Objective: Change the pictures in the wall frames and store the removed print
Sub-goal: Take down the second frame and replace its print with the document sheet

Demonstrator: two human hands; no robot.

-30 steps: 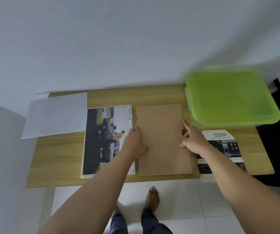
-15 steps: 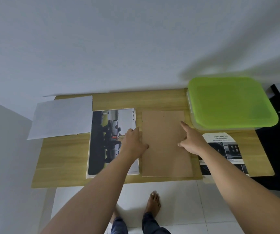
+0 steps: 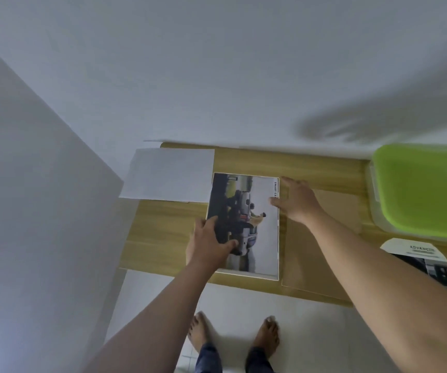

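A white, smooth wall (image 3: 217, 76) fills the upper part of the view. Against it stands a table (image 3: 163, 232) with a light wood top and visible grain. At the far right of the table is a box (image 3: 421, 189) of clear plastic with a glossy green lid with rounded corners.

A brown board (image 3: 335, 211), flat, matte and rectangular, lies in the middle of the table, with its long side running from the front edge toward the wall. Just to its left lies the car print (image 3: 260, 238), a glossy rectangle with a thin white border. Its long axis also runs from the person to the wall, and its near edge reaches the table front. The picture is sideways: the title line runs along the right border, so the top of the picture points right, toward the board.

A plain white sheet (image 3: 168, 175) lies at the far left corner, hanging over the table edge; its right edge meets the far left corner of the print. A second print (image 3: 429, 259) lies near the front, below the box.

The left hand (image 3: 209, 240) rests flat on the left edge of the car print, fingers pointing forward, thumb spread over the picture. The right hand (image 3: 297, 200) is spread wide above the board, holding nothing, with the thumb at the right edge of the print.
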